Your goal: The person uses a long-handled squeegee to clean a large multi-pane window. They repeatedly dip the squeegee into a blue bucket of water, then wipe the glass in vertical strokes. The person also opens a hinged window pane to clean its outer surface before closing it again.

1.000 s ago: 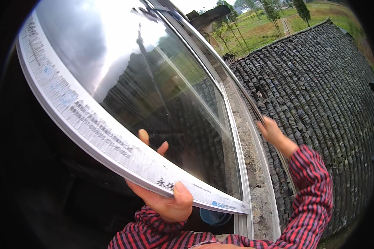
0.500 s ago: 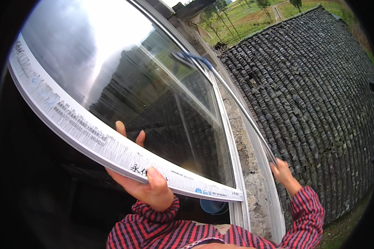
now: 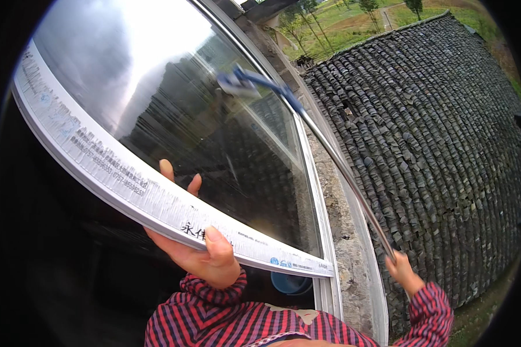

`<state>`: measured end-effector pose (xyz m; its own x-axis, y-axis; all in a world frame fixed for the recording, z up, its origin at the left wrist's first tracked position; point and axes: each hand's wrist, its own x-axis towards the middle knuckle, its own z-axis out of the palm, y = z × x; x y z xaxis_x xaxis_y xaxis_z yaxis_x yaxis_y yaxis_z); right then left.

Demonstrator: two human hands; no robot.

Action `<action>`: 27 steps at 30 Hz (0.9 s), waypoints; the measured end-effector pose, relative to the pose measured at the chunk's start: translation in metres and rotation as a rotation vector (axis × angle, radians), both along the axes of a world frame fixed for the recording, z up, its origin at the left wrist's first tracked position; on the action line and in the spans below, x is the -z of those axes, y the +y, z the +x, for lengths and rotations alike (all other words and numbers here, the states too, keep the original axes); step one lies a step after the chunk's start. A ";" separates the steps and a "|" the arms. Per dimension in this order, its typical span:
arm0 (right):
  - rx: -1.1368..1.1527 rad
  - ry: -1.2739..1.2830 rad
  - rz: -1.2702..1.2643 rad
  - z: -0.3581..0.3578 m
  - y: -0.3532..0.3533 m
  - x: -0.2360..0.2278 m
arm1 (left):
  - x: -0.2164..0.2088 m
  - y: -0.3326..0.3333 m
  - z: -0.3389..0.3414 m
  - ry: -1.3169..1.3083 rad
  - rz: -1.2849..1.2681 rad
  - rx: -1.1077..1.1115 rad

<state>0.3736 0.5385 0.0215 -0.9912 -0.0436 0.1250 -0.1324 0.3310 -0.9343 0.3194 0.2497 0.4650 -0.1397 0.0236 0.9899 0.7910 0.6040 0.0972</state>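
Note:
My left hand point(image 3: 200, 254) is closed around the white edge frame point(image 3: 127, 179) of a sliding window, thumb on the near face and two fingertips showing over the glass side. Out past the sill, my right hand point(image 3: 404, 273) grips the lower end of a long metal pole. That pole belongs to a window squeegee point(image 3: 347, 173) with a blue neck. Its head point(image 3: 237, 84), smeared by motion, is over the outer side of the window glass point(image 3: 214, 139), near the far frame. Cloudy sky and a dark hill reflect in the pane.
A rough concrete sill point(image 3: 348, 254) runs along the window track point(image 3: 327, 295). Beyond it lies a dark tiled roof point(image 3: 422, 162), with trees and grass farther off. Below the window edge, indoors, stands a blue bucket point(image 3: 290, 283).
The squeegee head has moved left across the glass, away from the far frame. My right hand has shifted slightly right and down; my left hand keeps its hold.

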 end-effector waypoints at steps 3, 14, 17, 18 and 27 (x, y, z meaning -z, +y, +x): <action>0.104 -0.168 0.106 0.097 0.027 0.035 | -0.001 0.002 0.000 -0.006 0.001 -0.009; -0.019 0.522 -0.110 -0.167 -0.054 -0.188 | -0.002 0.000 0.000 -0.013 -0.004 0.031; -0.033 0.715 -0.156 -0.229 -0.083 -0.268 | -0.003 -0.003 0.001 -0.029 -0.017 0.042; -0.048 0.625 -0.156 -0.232 -0.085 -0.271 | -0.003 -0.003 0.001 -0.034 -0.020 0.044; -0.020 0.002 -0.027 0.006 -0.003 -0.004 | -0.003 0.004 0.001 -0.011 0.014 0.030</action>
